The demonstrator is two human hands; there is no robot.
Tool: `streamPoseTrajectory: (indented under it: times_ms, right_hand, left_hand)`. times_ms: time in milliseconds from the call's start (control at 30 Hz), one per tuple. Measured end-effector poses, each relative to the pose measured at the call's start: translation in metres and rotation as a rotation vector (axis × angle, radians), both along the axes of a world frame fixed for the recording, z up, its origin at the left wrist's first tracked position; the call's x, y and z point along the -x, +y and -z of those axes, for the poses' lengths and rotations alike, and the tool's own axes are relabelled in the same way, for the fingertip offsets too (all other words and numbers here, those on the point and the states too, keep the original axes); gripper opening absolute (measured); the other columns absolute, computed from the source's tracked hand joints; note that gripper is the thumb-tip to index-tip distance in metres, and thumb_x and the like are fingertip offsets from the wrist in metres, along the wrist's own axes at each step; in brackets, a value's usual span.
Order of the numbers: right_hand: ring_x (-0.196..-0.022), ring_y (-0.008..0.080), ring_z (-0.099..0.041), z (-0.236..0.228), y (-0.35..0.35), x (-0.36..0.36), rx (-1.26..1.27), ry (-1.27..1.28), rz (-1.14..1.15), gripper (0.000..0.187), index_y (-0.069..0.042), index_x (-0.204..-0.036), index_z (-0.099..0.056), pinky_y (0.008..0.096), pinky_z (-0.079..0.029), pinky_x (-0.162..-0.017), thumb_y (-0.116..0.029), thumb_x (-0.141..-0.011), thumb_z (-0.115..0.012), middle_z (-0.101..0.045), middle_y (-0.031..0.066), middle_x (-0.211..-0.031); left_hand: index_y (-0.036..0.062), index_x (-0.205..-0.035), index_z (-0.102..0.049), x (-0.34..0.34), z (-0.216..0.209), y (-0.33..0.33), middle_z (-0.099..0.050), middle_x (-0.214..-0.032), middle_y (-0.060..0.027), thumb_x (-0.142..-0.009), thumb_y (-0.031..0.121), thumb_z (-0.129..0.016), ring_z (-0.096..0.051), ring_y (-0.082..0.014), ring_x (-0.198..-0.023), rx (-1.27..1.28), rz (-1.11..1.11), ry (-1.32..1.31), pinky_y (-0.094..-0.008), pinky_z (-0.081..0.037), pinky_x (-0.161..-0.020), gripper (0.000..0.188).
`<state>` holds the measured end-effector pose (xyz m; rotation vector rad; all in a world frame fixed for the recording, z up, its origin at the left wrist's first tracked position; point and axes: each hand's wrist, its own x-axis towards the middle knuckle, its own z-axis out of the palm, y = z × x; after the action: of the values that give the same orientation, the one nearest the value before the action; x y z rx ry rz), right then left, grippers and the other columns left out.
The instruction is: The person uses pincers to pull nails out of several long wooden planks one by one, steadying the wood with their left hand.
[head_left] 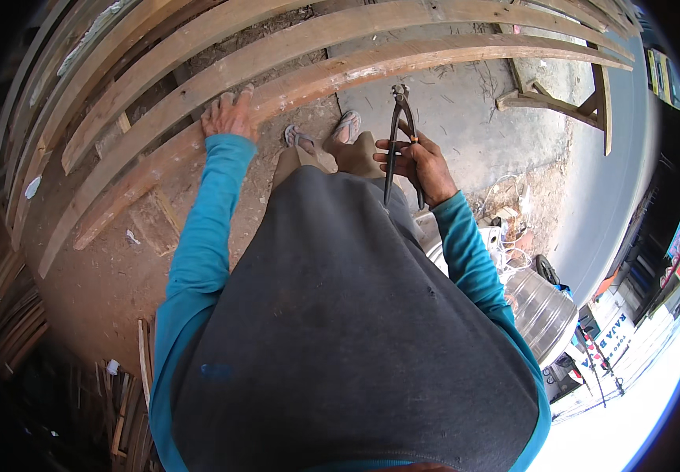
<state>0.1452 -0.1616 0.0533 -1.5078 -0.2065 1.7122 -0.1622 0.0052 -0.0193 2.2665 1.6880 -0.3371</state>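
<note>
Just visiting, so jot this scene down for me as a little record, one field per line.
Left hand: resting on the nearest wooden slat
Right hand: holding dark pincers, handles spread, head pointing away from the body
Clothing: turquoise sleeves, dark top
Feet: in sandals
Lower left: wood strips
Right side: silvery ribbed container

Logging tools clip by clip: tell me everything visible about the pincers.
The pincers look like dark metal, with a small head and two long, slim handles spread apart. The right hand holds them by the handles, head pointing forward, toward the nearest wooden slat. Whether the jaws meet is too small to tell.
</note>
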Motion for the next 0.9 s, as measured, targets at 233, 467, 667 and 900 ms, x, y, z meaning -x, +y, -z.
streamPoseTrajectory:
  times_ms: [233,467,667,900]
  right_hand:
    - [-0.106,0.0364,-0.068,0.004,0.027,-0.01,0.028,0.07,-0.138,0.058,0.004,-0.151,-0.027,0.0439,-0.058,-0.09,-0.006,-0.094,-0.033,-0.061,0.0292,-0.125]
    - [-0.069,0.0195,-0.063,-0.002,0.039,-0.02,0.151,0.301,0.003,0.043,0.003,-0.14,-0.041,0.0321,-0.059,-0.065,-0.012,-0.1,-0.041,-0.057,0.0088,-0.084]
    - [-0.054,0.008,-0.038,0.025,0.037,0.042,0.168,0.348,0.225,0.017,-0.004,-0.109,-0.05,0.0242,-0.036,-0.045,-0.02,-0.101,-0.048,-0.046,0.0007,-0.076]
    - [-0.054,0.0091,-0.046,0.155,0.032,0.081,-0.299,-0.845,0.096,0.019,-0.007,-0.101,-0.048,0.0283,-0.039,-0.046,-0.025,-0.103,-0.053,-0.047,-0.0006,-0.068]
  left_hand:
    - [0.027,-0.138,-0.052,0.006,0.017,-0.003,-0.055,-0.127,-0.0121,-0.068,0.016,-0.082,-0.052,-0.0356,-0.121,-0.139,0.021,-0.041,-0.0519,-0.037,-0.105,0.077]
    - [0.0305,-0.144,-0.046,-0.002,0.009,-0.013,-0.054,-0.132,-0.0144,-0.071,0.015,-0.081,-0.049,-0.0381,-0.126,-0.096,-0.014,-0.025,-0.0534,-0.036,-0.108,0.083]
    - [0.0299,-0.143,-0.047,-0.002,0.005,-0.013,-0.053,-0.134,-0.0148,-0.071,0.015,-0.081,-0.049,-0.0388,-0.126,-0.078,-0.011,-0.013,-0.0534,-0.036,-0.109,0.081]
    - [0.0277,-0.143,-0.048,-0.007,0.001,0.034,-0.055,-0.138,-0.0176,-0.076,0.018,-0.079,-0.046,-0.0403,-0.132,0.276,-0.093,0.012,-0.0542,-0.037,-0.109,0.074]
